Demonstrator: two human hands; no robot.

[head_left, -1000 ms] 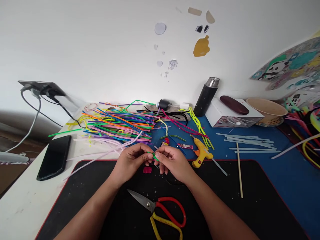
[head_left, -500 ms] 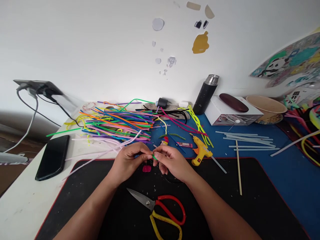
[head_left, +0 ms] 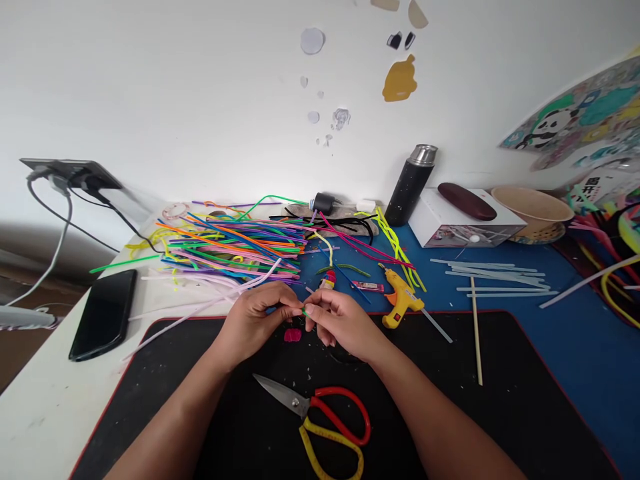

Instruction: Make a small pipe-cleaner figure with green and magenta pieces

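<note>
Pinching a small green piece near the centre of the frame, from one side with the left hand, from the other with the right hand. Closed down at the tips of thumb and index finger on both, but only loosely curled through the remaining fingers. Arched at the knuckles on the left hand; folded under in the lower fingers on the right hand. Mostly covering the green piece, so too hidden to tell its full shape.

Just below the fingertips, a bright pink piece lying on the black mat. At the bottom centre, scissors with one red and one yellow handle, turned blades-first to the upper left. Right of centre, near the right hand but apart from it, a yellow glue gun at the mat's upper edge. Farther right, on the blue part of the surface, translucent sticks, plus a wooden stick reaching down over the mat. Left of centre, beyond the left hand, a multicoloured heap of pipe cleaners.
</note>
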